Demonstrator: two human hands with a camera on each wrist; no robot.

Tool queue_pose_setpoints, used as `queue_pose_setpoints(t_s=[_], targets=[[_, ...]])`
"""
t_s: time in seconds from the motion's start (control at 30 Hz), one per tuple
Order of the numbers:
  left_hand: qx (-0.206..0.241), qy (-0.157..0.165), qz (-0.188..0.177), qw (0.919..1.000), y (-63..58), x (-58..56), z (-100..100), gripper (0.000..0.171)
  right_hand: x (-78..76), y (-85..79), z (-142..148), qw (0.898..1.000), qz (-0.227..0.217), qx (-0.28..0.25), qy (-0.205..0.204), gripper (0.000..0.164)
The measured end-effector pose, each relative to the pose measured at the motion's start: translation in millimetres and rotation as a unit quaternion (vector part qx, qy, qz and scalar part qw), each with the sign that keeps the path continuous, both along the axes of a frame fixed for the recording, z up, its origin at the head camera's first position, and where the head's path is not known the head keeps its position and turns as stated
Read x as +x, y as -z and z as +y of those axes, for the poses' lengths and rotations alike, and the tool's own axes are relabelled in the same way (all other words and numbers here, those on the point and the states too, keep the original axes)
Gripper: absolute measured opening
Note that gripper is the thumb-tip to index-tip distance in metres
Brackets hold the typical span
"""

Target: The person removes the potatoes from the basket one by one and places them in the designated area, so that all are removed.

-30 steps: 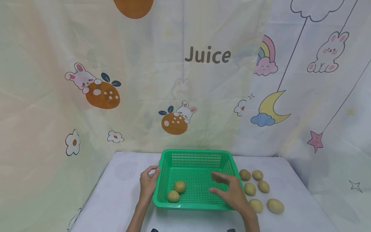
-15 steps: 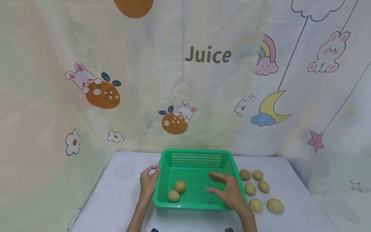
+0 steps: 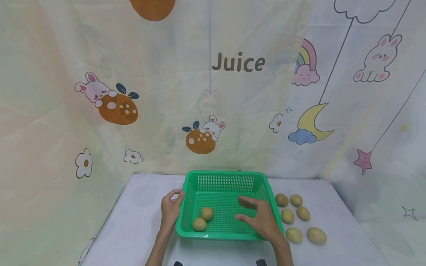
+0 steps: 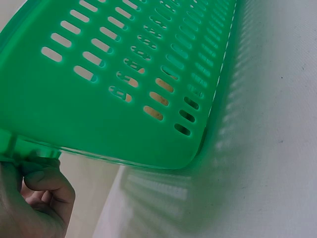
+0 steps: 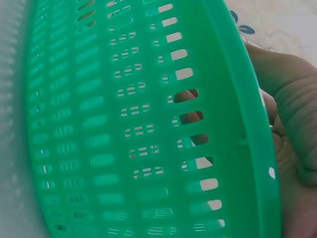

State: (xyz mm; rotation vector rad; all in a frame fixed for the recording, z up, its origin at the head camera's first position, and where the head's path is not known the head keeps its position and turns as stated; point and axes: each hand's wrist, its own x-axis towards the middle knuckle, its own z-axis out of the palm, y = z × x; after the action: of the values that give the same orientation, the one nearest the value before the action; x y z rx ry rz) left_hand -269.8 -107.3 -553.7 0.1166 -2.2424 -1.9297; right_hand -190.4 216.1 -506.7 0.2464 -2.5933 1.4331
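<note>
A green plastic basket [image 3: 226, 236] with slotted walls stands on the white table. My left hand [image 3: 170, 208] grips its left rim; the left wrist view shows the thumb and curled fingers [image 4: 47, 186] at the rim. Two potatoes lie together in the basket's near left part, a lower one [image 3: 199, 224] and an upper one [image 3: 207, 214]. Over the basket's right side, my right hand [image 3: 261, 218] is held with thumb and fingers spread apart and nothing between them. In the right wrist view the basket wall [image 5: 223, 124] partly hides that hand [image 5: 297, 119].
Right of the basket, several potatoes lie loose on the table, among them a darker one [image 3: 281, 200] close to the basket and a larger one [image 3: 316, 235] at the near right. A printed curtain [image 3: 159, 147] hangs behind the table [image 3: 139, 207].
My right hand has drifted a little to the left over the basket, its fingers still spread. The left hand, the basket and the potatoes have stayed in place.
</note>
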Motion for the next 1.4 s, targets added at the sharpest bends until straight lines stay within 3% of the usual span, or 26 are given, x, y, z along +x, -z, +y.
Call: queue_pose_setpoints(t_s=[0.63, 1.4], targets=[[-0.001, 0.003, 0.000, 1.0000, -1.5, -0.6, 0, 0.029, -9.6, 0.7, -8, 0.998, -0.048, 0.014, -0.036, 0.072], [-0.003, -0.003, 0.000, 1.0000, 1.3, -1.5, 0, 0.028, -21.7, -1.7, -24, 0.993, -0.056, 0.031, -0.099, 0.071]])
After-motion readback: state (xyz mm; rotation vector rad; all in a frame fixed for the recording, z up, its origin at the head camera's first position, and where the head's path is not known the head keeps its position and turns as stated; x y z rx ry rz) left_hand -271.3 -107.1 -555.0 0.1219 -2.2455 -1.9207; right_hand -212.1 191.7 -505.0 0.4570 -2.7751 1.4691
